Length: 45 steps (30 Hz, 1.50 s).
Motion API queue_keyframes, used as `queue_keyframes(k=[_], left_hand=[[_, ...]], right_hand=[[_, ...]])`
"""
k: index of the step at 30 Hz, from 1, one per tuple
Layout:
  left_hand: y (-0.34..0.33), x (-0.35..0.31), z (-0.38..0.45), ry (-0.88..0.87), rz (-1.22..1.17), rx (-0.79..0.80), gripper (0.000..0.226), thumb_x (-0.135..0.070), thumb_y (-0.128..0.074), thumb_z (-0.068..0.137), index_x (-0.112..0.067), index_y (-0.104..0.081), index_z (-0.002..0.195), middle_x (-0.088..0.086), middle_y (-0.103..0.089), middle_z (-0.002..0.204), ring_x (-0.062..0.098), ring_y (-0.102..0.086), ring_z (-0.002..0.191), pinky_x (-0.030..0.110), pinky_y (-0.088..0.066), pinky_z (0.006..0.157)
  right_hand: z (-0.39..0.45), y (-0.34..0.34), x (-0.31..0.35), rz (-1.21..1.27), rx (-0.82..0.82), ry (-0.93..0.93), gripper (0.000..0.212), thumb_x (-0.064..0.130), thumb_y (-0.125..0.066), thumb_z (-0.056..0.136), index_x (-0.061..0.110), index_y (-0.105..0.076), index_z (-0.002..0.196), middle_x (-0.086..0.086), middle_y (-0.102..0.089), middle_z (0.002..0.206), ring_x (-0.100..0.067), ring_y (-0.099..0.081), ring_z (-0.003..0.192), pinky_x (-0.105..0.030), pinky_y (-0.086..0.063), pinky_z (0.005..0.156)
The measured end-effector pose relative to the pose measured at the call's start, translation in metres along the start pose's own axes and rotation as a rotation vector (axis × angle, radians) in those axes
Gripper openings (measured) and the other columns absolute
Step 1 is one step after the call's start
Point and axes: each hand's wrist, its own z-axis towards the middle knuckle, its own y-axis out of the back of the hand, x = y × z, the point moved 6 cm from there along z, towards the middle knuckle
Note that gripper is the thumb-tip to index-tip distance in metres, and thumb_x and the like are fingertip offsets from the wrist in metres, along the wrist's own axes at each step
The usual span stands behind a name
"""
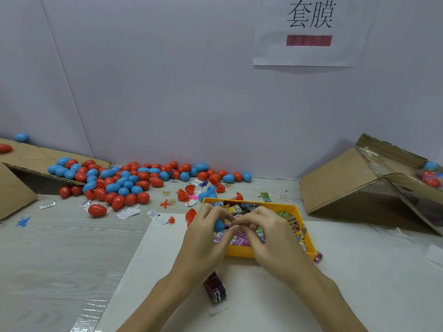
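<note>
Yellow plastic frames the work: my left grip point(203, 238) and right grip point(268, 236) meet fingertip to fingertip above the tray point(242, 252). Both are clenched in a pinch on one small piece point(236, 224), which is too tiny and too covered by my fingers to identify. A blue egg half point(219, 225) shows in the hollow of the left grip, just beside the pinch. I cannot tell whether I am cupping it or it lies in the tray behind. The tray, heaped with bright packets point(239, 238), sits on a white sheet point(263, 295) on the tabletop point(60, 248).

The likeliest slip, as I judge it, is the piece escaping the pinch. If it drops among the packets below, it would be hard to find in that clutter. If the egg half is in my palm, a shift of the left fingers could tip it out as well.

My wrists hang low over the tray's near rim, and a careless drag could nudge the tray or scatter packets over its edge. A wrapped pack point(215, 291) lies under my left wrist and could be knocked along the sheet.

Further off, a loose pile of red and blue eggs point(124, 183) lies by a cardboard flap point(55, 173). These round shells could roll toward my work if the tabletop is jolted.
</note>
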Motion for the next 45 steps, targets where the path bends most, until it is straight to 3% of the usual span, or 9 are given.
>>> queue_keyframes(k=[6, 13, 18, 20, 27, 31, 35, 39, 45], left_hand=[[0.009, 0.001, 0.001, 0.081, -0.132, -0.096, 0.009, -0.021, -0.077, 0.089, -0.023, -0.068, 0.088, -0.008, -0.065, 0.089, 0.011, -0.062, 0.091, 0.017, -0.048, 0.076], [0.007, 0.013, 0.0, 0.408, -0.579, -0.1, 0.006, -0.028, -0.08, 0.084, -0.025, -0.074, 0.083, -0.01, -0.071, 0.086, 0.001, -0.068, 0.084, 0.011, -0.051, 0.068], [0.002, 0.004, -0.001, 0.377, -0.613, 0.009, 0.017, -0.045, -0.076, 0.077, -0.03, -0.075, 0.086, -0.005, -0.072, 0.09, 0.009, -0.07, 0.093, 0.017, -0.054, 0.077], [0.002, 0.003, -0.001, 0.367, -0.618, 0.022, 0.017, -0.045, -0.075, 0.079, -0.03, -0.074, 0.088, -0.005, -0.072, 0.091, 0.011, -0.07, 0.093, 0.02, -0.055, 0.08], [-0.004, -0.001, -0.002, 0.323, -0.589, 0.06, 0.004, -0.036, -0.076, 0.084, -0.032, -0.075, 0.085, -0.007, -0.073, 0.086, 0.005, -0.068, 0.086, 0.017, -0.053, 0.077], [-0.004, 0.0, -0.003, 0.32, -0.566, 0.073, 0.011, -0.04, -0.074, 0.085, -0.036, -0.074, 0.095, -0.011, -0.072, 0.094, 0.006, -0.069, 0.094, 0.017, -0.053, 0.08], [-0.002, 0.007, -0.002, 0.391, -0.672, 0.132, 0.033, -0.029, -0.069, 0.093, -0.035, -0.058, 0.124, -0.008, -0.066, 0.117, 0.009, -0.069, 0.103, 0.018, -0.053, 0.082], [0.004, 0.005, 0.0, 0.324, -0.624, 0.13, 0.025, -0.016, -0.062, 0.098, -0.023, -0.058, 0.122, 0.0, -0.07, 0.113, 0.012, -0.073, 0.097, 0.018, -0.055, 0.078], [0.002, 0.004, 0.001, 0.234, -0.488, 0.102, 0.026, -0.023, -0.069, 0.092, -0.025, -0.065, 0.117, -0.011, -0.074, 0.105, 0.014, -0.074, 0.096, 0.028, -0.06, 0.085]], right_hand=[[0.0, 0.008, 0.003, 0.095, -0.061, -0.049, 0.016, 0.023, -0.067, 0.099, 0.027, -0.067, 0.114, 0.015, -0.063, 0.095, -0.003, -0.059, 0.093, -0.014, -0.047, 0.075], [-0.001, -0.002, -0.01, 0.564, 0.008, -0.421, 0.019, 0.035, -0.079, 0.087, 0.028, -0.074, 0.104, 0.014, -0.076, 0.094, -0.001, -0.071, 0.091, -0.018, -0.056, 0.073], [-0.007, -0.013, -0.014, 1.035, -0.09, -0.644, 0.027, 0.029, -0.082, 0.077, 0.015, -0.078, 0.099, -0.003, -0.079, 0.097, -0.016, -0.075, 0.094, -0.031, -0.059, 0.078], [-0.008, -0.017, -0.013, 1.222, -0.101, -0.72, 0.031, 0.023, -0.081, 0.076, 0.011, -0.077, 0.104, -0.005, -0.079, 0.097, -0.013, -0.075, 0.087, -0.023, -0.058, 0.067], [-0.009, -0.02, -0.011, 1.431, -0.081, -0.805, 0.031, 0.016, -0.082, 0.072, 0.007, -0.077, 0.101, -0.008, -0.073, 0.089, -0.012, -0.067, 0.069, -0.019, -0.051, 0.051], [-0.009, -0.019, -0.016, 1.377, -0.113, -0.781, 0.02, 0.021, -0.082, 0.073, 0.014, -0.084, 0.091, -0.003, -0.075, 0.085, -0.008, -0.068, 0.067, -0.019, -0.053, 0.053], [-0.009, -0.003, -0.026, 0.933, -0.188, -0.695, 0.031, 0.044, -0.078, 0.073, 0.022, -0.083, 0.094, 0.009, -0.078, 0.085, -0.001, -0.071, 0.077, -0.018, -0.053, 0.066], [-0.006, 0.017, -0.029, 0.493, -0.263, -0.514, 0.016, 0.043, -0.075, 0.086, 0.027, -0.08, 0.087, 0.015, -0.077, 0.081, -0.004, -0.073, 0.085, -0.03, -0.061, 0.076], [-0.004, 0.012, -0.024, 0.434, -0.212, -0.424, 0.015, 0.041, -0.072, 0.09, 0.03, -0.081, 0.084, 0.014, -0.076, 0.077, -0.004, -0.071, 0.081, -0.023, -0.057, 0.073]])
